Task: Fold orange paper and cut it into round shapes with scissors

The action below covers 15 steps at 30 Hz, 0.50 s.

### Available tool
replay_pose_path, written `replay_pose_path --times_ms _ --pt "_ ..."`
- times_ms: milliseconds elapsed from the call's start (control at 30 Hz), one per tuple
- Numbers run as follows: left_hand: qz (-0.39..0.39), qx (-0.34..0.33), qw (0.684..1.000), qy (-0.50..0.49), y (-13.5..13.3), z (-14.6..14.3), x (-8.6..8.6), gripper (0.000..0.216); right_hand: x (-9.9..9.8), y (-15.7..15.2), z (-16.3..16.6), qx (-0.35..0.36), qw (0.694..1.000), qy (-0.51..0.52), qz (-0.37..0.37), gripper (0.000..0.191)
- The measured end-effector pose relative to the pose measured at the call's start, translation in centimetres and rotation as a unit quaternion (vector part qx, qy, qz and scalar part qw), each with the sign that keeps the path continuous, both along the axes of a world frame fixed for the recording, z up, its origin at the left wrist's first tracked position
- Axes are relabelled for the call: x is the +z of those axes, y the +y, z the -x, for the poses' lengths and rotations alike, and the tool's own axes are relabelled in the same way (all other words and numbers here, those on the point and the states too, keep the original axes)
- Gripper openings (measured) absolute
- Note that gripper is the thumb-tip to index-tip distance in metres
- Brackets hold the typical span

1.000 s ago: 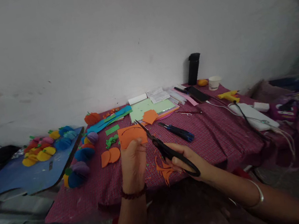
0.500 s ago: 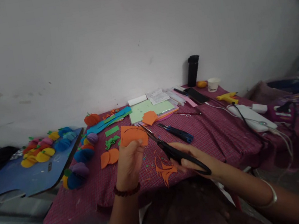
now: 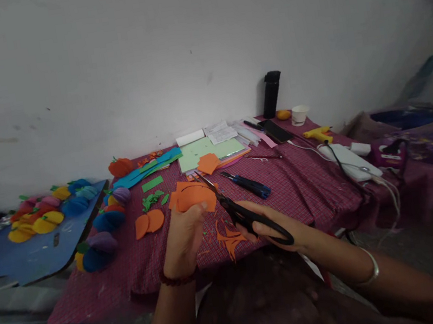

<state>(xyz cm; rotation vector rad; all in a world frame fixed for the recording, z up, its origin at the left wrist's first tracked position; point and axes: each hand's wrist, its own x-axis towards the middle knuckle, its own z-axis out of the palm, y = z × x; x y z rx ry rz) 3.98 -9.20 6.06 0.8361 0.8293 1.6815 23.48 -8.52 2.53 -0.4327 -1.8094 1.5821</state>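
My left hand [image 3: 184,233] pinches a stack of orange paper [image 3: 192,196] with a dark curved line drawn on it. Black-handled scissors [image 3: 245,217] are gripped in my right hand [image 3: 270,224], their blades parted at the right edge of the orange paper. Below the blades, orange paper scraps [image 3: 230,239] lie on the tablecloth. Left of my left hand rest rounded orange paper pieces [image 3: 150,222] and small green paper cutouts [image 3: 152,200]. A blue utility knife [image 3: 247,184] lies just beyond the scissors.
Colourful paper pumpkins [image 3: 47,221] sit on a blue board [image 3: 66,251] at left. Paper sheets [image 3: 195,156] lie at the back. To the right are a phone [image 3: 276,131], a black bottle [image 3: 271,94], a paper cup [image 3: 299,115], a yellow glue gun [image 3: 319,135] and a white power strip [image 3: 350,161] with cables.
The orange paper in my left hand has shifted, and more orange edges show around it. The scissors have come closer into the paper's right edge. The whole view has swung slightly.
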Motion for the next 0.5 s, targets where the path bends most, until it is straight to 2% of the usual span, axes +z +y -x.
replay_pose_path --times_ms 133,267,500 --pt "0.004 -0.001 1.0 0.003 -0.11 -0.26 -0.23 0.016 -0.06 -0.25 0.37 0.01 0.999 0.024 0.023 0.055" --pt "0.01 -0.008 1.0 -0.012 -0.32 -0.36 -0.5 0.017 0.04 -0.36 0.31 0.009 1.0 0.019 0.011 0.054" --pt "0.025 -0.004 0.999 -0.023 -0.59 -0.5 -0.34 0.013 0.16 -0.3 0.05 -0.013 1.0 -0.008 -0.01 0.065"
